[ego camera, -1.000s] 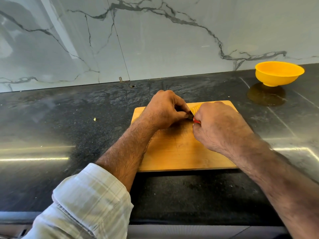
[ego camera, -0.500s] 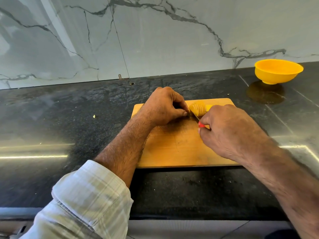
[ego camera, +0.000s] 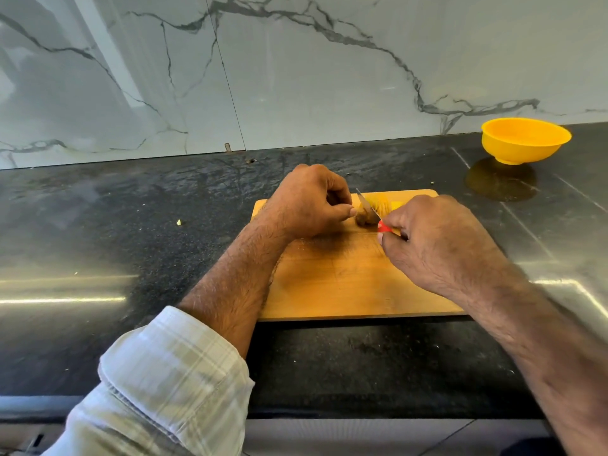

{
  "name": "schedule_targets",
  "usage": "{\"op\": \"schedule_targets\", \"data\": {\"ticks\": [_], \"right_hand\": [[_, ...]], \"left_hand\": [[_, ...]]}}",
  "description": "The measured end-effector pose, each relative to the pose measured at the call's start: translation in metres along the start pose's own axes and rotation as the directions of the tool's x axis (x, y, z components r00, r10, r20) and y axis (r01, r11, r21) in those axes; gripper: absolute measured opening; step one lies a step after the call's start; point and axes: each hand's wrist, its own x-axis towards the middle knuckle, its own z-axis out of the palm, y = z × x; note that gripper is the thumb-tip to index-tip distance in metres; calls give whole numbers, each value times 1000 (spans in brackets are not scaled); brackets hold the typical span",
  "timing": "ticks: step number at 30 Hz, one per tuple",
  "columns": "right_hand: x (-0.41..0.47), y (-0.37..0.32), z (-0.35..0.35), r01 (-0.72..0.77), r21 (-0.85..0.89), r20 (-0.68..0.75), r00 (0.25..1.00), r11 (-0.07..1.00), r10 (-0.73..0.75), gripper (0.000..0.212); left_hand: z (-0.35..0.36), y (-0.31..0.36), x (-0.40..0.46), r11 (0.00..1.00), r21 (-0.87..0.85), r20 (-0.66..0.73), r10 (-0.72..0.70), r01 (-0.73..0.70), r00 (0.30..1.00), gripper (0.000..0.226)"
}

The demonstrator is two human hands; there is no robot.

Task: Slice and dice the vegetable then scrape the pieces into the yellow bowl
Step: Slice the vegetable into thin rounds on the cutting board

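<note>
**Two hands slicing a vegetable on a wooden board**

A flat, rectangular wooden cutting board [ego camera: 345, 284], pale and scored with fine cut marks, lies on a glossy black speckled stone counter [ego camera: 115, 241]. Behind it rises a smooth white marble wall [ego camera: 296, 77] with grey veins.

The left hand [ego camera: 307, 202] arches over the far part of the board, fingers curled down and thumb stretched toward the vegetable [ego camera: 367, 215], a small yellowish lump partly cut into thin slices; how firmly it holds is hidden. Just right of it, the right hand [ego camera: 434, 241] grips the red handle of a small knife [ego camera: 368, 205], its narrow metal blade angled down onto the vegetable between both hands.

A round, smooth yellow bowl [ego camera: 524, 139] stands well beyond the right hand, near the wall. A checked sleeve [ego camera: 171, 373] is rolled up on the left forearm.
</note>
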Motion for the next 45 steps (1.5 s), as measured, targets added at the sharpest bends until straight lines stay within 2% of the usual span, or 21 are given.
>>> {"op": "schedule_targets", "data": {"ticks": [7, 10, 12, 14, 16, 19, 27, 31, 33, 38, 39, 42, 45], "right_hand": [[2, 13, 12, 6, 176, -71, 997, 984, 7, 22], [0, 16, 13, -16, 209, -72, 997, 978, 32, 21], [-3, 17, 12, -14, 147, -75, 997, 989, 25, 26], [-6, 15, 11, 2, 19, -85, 996, 1000, -1, 32], [-7, 13, 8, 14, -85, -73, 997, 996, -20, 35], [-5, 10, 3, 22, -166, -27, 999, 986, -27, 38], [-21, 4, -7, 67, -225, -16, 997, 972, -73, 38], [-23, -5, -4, 68, -240, 74, 996, 968, -51, 34], [-18, -6, 1, 51, -247, 120, 992, 968, -22, 33], [-8, -3, 2, -39, -221, 159, 984, 974, 75, 35], [-7, -2, 2, -57, -218, 152, 984, 974, 92, 35], [-6, -1, 3, -74, -194, 145, 984, 978, 103, 37], [-5, -2, 9, -33, -142, 67, 997, 989, 43, 36]], "left_hand": [[3, 4, 3, 1000, -5, 112, -5, 5, 994, 7], [1, 3, 1, 1000, -3, 54, 30, -30, 998, 7], [0, 4, -1, 998, -28, -41, 62, -64, 997, 9], [1, 6, -2, 994, -23, -80, 101, -103, 992, 14], [4, 9, -2, 989, 38, -51, 146, -144, 988, 21], [3, 12, -1, 982, 131, 22, 135, -136, 991, 32], [-5, 18, -2, 979, 189, 88, 62, -78, 994, 62], [-11, 17, -3, 977, 195, 31, 76, -81, 997, 66], [-13, 15, -4, 979, 192, -16, 72, -68, 997, 60], [-22, 1, -6, 980, 195, -84, -32, 48, 996, 19], [-27, -1, -7, 975, 201, -77, -77, 91, 994, 23], [-43, -9, -10, 946, 258, -3, -203, 197, 979, 52], [-53, -13, -14, 937, 239, 69, -277, 254, 958, 57]]}}
